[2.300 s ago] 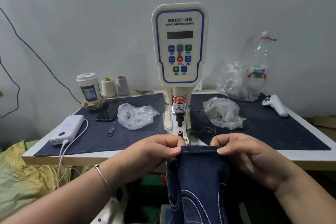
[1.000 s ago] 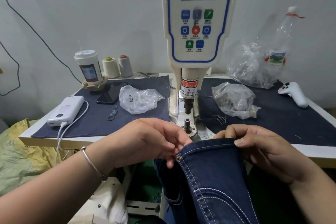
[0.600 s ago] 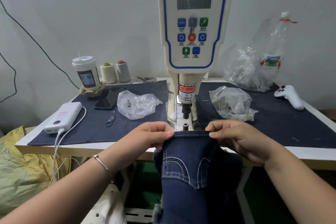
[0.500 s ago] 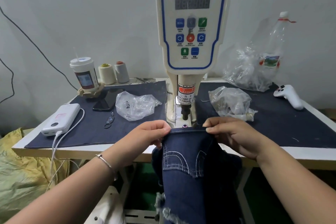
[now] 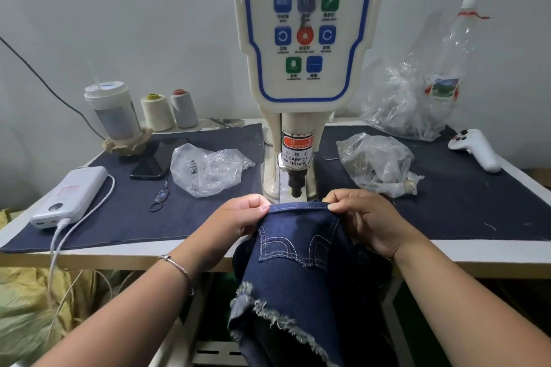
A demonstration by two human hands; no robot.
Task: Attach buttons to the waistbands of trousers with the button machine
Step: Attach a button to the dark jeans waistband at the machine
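Denim trousers (image 5: 298,271), frayed hem, waistband pinched taut by left hand (image 5: 238,222) and right hand (image 5: 362,217) under cream button machine (image 5: 301,68)

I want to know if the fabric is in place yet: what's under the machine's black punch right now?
The waistband edge, pinched by the left hand and right hand, sits below the punch. The lower die is hidden by the denim.

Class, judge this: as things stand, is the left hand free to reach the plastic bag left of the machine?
Probably not yet: the left hand pinches the denim waistband. The path to the bag looks unobstructed.
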